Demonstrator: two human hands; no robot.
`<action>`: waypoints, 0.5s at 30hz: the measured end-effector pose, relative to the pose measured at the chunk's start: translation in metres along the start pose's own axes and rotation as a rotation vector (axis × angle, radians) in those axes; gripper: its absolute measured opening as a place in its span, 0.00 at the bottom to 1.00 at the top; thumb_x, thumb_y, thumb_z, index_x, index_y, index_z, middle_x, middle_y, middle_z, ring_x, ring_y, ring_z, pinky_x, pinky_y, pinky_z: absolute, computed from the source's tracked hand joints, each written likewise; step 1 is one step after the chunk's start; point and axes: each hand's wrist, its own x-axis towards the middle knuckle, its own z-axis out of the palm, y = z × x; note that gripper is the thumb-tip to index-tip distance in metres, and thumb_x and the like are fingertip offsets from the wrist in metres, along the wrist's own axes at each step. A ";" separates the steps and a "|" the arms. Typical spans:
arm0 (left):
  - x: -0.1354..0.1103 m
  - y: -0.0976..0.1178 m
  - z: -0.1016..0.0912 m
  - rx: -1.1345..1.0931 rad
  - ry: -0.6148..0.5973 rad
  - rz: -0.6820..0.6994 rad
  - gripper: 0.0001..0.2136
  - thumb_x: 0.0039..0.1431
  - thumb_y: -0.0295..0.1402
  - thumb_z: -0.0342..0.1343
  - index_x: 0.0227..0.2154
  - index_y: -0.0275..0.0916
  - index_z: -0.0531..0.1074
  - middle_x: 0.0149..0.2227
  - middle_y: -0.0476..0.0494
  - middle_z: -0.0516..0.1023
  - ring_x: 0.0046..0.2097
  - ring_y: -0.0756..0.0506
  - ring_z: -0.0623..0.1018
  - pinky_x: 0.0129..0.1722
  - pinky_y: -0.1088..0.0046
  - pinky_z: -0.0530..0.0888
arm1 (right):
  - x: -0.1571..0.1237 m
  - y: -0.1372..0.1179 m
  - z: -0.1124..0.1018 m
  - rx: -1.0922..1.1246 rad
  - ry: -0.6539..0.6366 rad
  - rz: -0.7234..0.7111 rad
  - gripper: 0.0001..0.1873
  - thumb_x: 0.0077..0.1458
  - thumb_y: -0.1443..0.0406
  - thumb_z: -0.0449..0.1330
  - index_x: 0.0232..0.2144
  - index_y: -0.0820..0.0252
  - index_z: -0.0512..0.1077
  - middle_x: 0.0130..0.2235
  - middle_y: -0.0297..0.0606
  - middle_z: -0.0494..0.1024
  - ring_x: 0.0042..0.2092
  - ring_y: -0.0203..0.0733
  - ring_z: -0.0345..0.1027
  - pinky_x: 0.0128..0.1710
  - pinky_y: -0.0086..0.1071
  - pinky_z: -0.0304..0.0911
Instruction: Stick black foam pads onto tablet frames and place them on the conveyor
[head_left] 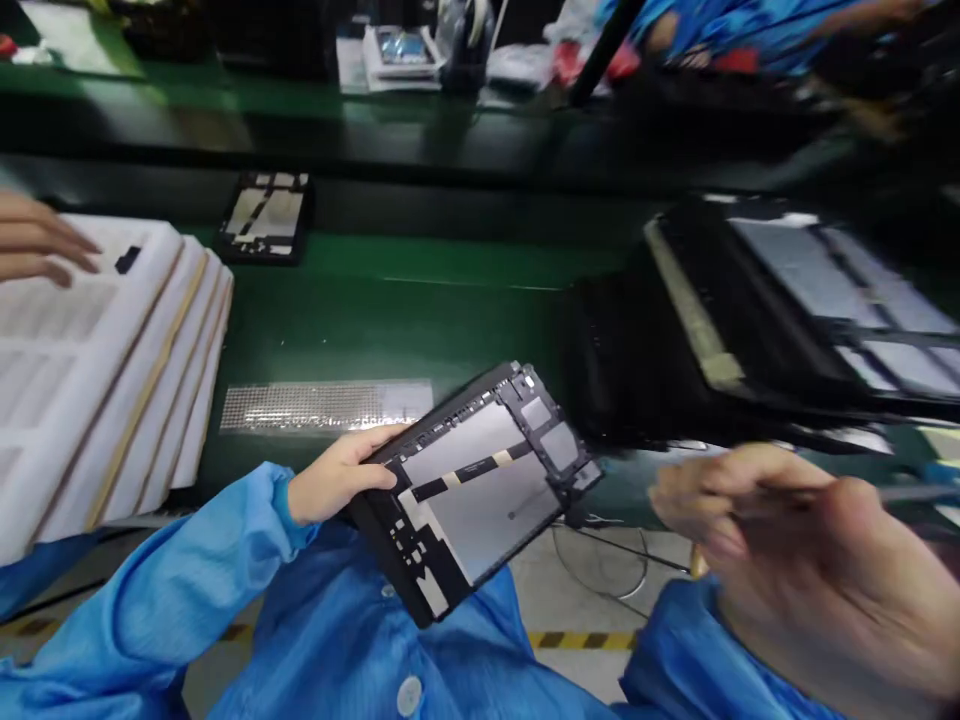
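Tablet chassis (pixel 480 510), innards showing (2 big silver panels, a blk/wht strip betw. them, sml parts along the edges), is held at a slant in front of the wearer's blue coat (pixel 337 620), by the bench's near edge. L hand (pixel 341 478) grips it at its L side, thumb on top. R hand (pixel 817 560) is up to the R, well apart from the chassis, fingers curled; blurred, so can't tell if anything's betw. them. Just beyond the chassis, slightly L, a clear strip (pixel 322 405) w/ rows of sml dots lies flat on the green bench (pixel 420 310). R of that, near the R hand, a stack of blk tablet chassis (pixel 814 275), silver panels up on the top 1, pale tape-like strip along its L side. Far L of the bench, 1 more chassis (pixel 266 212) lies panel side up. Nearer, at L edge, stacked white foam trays (pixel 161 260), w/ a co-worker's hand (pixel 37 240) over the top 1. At back, a green ledge (pixel 285 100); top R, another person's blue sleeve (pixel 697 25).
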 end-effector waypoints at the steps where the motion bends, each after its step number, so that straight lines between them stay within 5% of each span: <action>1: -0.002 -0.005 -0.006 0.085 -0.008 -0.002 0.23 0.60 0.38 0.59 0.57 0.41 0.82 0.49 0.40 0.88 0.49 0.39 0.86 0.53 0.60 0.83 | 0.016 0.001 0.023 0.078 -0.073 0.014 0.18 0.68 0.45 0.65 0.35 0.47 0.86 0.24 0.36 0.74 0.21 0.38 0.64 0.17 0.36 0.62; 5: 0.010 0.000 -0.041 0.451 0.090 0.033 0.25 0.63 0.43 0.62 0.60 0.37 0.79 0.56 0.31 0.80 0.59 0.32 0.78 0.64 0.49 0.76 | 0.069 0.017 0.108 0.172 -0.304 0.073 0.09 0.65 0.57 0.74 0.46 0.49 0.85 0.35 0.34 0.84 0.31 0.38 0.77 0.26 0.30 0.73; 8: 0.036 -0.001 -0.071 0.632 0.065 0.056 0.18 0.69 0.41 0.55 0.55 0.38 0.80 0.50 0.36 0.80 0.49 0.38 0.79 0.55 0.57 0.75 | 0.096 0.050 0.150 -0.105 -0.406 0.030 0.07 0.68 0.60 0.73 0.47 0.51 0.84 0.44 0.37 0.87 0.43 0.41 0.83 0.44 0.35 0.81; 11: 0.064 -0.020 -0.088 0.727 -0.064 0.063 0.11 0.69 0.37 0.53 0.41 0.41 0.81 0.38 0.44 0.79 0.39 0.44 0.76 0.43 0.65 0.70 | 0.112 0.090 0.168 -0.299 -0.520 -0.044 0.09 0.70 0.58 0.70 0.48 0.55 0.82 0.47 0.39 0.87 0.48 0.43 0.83 0.50 0.38 0.79; 15: 0.078 -0.042 -0.086 0.844 -0.154 0.061 0.08 0.68 0.34 0.55 0.40 0.42 0.80 0.35 0.46 0.79 0.36 0.44 0.76 0.39 0.68 0.65 | 0.115 0.113 0.172 -0.337 -0.589 -0.033 0.08 0.72 0.60 0.68 0.50 0.55 0.81 0.49 0.39 0.88 0.50 0.43 0.84 0.54 0.39 0.80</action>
